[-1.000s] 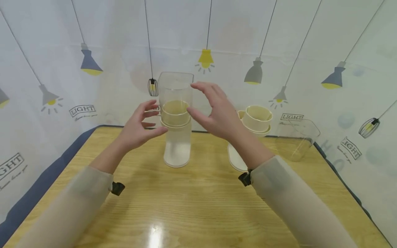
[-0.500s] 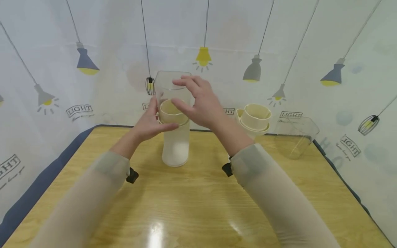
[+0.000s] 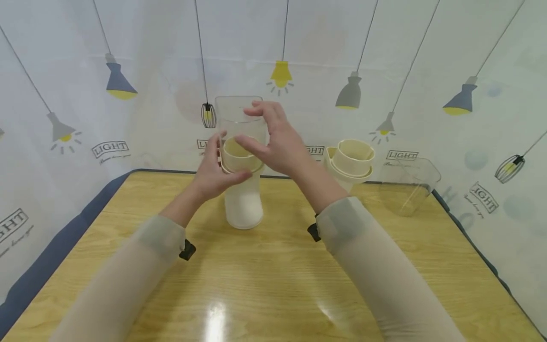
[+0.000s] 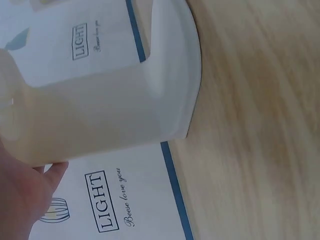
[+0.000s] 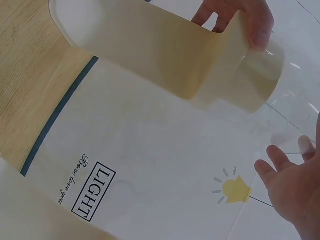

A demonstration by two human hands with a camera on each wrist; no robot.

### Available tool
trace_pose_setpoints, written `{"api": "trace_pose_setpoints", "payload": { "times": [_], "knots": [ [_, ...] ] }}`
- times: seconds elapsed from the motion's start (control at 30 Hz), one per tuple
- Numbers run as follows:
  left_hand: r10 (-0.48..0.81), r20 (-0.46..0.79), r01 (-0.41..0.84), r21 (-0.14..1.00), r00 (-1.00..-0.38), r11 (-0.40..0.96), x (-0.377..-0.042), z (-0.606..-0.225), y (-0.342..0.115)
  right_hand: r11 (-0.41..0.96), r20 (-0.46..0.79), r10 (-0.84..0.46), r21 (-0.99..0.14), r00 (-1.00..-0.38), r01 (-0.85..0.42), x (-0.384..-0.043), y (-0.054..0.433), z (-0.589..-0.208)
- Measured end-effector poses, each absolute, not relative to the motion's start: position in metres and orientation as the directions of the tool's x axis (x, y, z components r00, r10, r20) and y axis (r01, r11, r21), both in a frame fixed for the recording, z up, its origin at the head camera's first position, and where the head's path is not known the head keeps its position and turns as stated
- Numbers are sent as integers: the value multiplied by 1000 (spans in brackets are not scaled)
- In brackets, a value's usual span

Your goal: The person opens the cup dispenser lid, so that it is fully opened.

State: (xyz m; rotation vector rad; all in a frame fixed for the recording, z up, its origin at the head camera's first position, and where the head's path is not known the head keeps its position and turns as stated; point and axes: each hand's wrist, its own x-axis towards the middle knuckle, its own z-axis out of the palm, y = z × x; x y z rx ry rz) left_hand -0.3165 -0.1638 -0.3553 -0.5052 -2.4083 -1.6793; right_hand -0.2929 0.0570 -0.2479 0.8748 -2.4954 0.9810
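A white stand [image 3: 243,206] with a cream cup-shaped top [image 3: 234,160] rises from the table, left of middle. Over that top stands a tall clear plastic container [image 3: 239,110]. My left hand [image 3: 213,172] grips the upper part of the stand, thumb across the front of the cream rim, fingers behind. In the left wrist view the stand's smooth body [image 4: 100,115] reaches down to its flat foot on the table. My right hand [image 3: 279,142] holds the clear container's right side, thumb in front and fingers near its upper rim. Its fingers [image 5: 267,172] also show in the right wrist view.
A second white stand with a cream top [image 3: 352,161] stands at the back right, partly behind my right forearm. Beside it is another clear container [image 3: 408,190]. A curtain [image 3: 171,85] printed with lamps hangs behind the wooden table [image 3: 265,280].
My left hand has moved right and closed around the stand's upper part. My right hand has come left onto the clear container. The stand has stayed about where it was.
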Motion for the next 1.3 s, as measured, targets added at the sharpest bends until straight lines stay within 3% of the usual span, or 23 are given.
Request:
{"api": "trace_pose_setpoints", "payload": {
  "times": [0.6, 0.9, 1.07, 1.3],
  "knots": [
    [-73, 519, 430, 772, -852, 468, -296, -364, -122, 444, 535, -426, -579, -729, -684, -299, 69, -258],
    [-215, 586, 403, 737, -782, 543, -286, -373, -99, 414, 529, -316, -669, -787, -617, -295, 62, -270],
    [-225, 553, 370, 756, -802, 539, -282, -370, -96, 432, 492, -240, -718, -837, -546, -289, 50, -272],
    [-225, 426, 281, 832, -876, 478, -280, -362, -97, 421, 543, -135, -726, -829, -544, -289, 37, -275]
  ]
}}
